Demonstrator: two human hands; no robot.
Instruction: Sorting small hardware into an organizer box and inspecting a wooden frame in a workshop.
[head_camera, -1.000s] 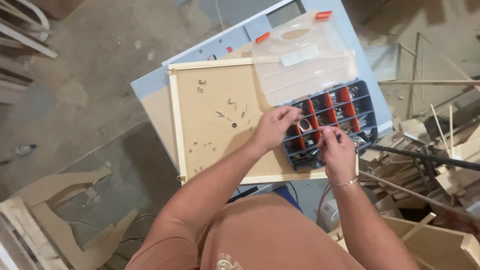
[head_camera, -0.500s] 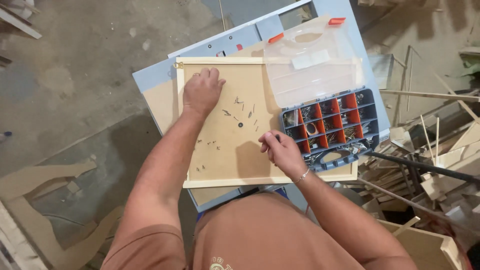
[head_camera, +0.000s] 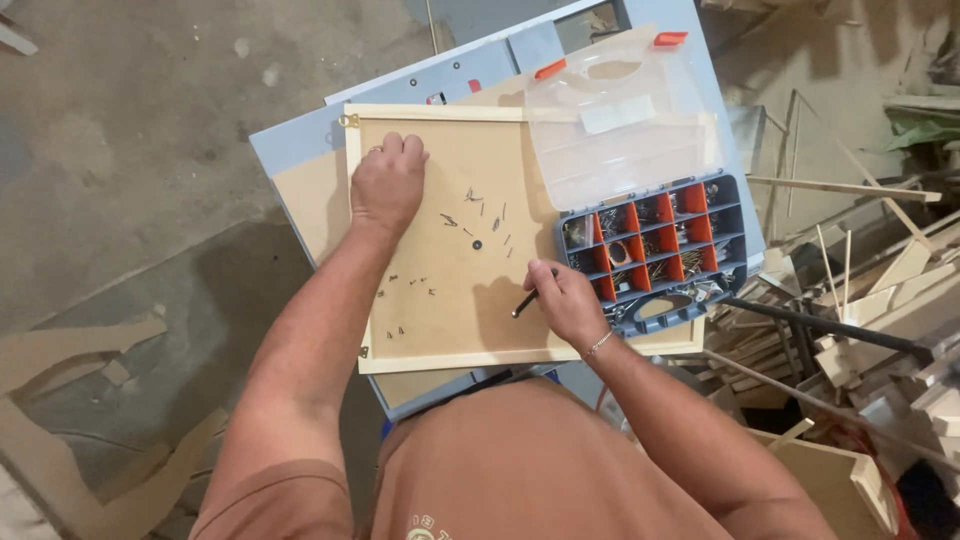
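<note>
**Brown board, small hardware and an open parts case**

Brown fibreboard panel framed in pale wood (head_camera: 455, 300) lies flat on a grey-blue counter (head_camera: 300, 150), with a brass hanger (head_camera: 350, 121) at its upper left corner. On the panel's upper left part rests the left hand (head_camera: 387, 186), knuckles up, its fingers (head_camera: 400, 146) curled down against the board; whether they pinch anything cannot be told. Just right of that hand, small dark screws and nails (head_camera: 478, 215) lie scattered over the middle of the panel, and more sit lower left near the frame edge. Further right, near the panel's lower middle, the right hand (head_camera: 562, 300) has its fingers closed around a slim black tool (head_camera: 526, 303), whose tip slants down to the board. A thin bracelet (head_camera: 600, 343) circles that wrist. Touching the hand's right side stands a grey compartment case with orange dividers (head_camera: 655, 250), full of small metal parts, its clear plastic lid (head_camera: 620, 125) folded open above. Wood offcuts (head_camera: 860, 300) pile at far right.
</note>
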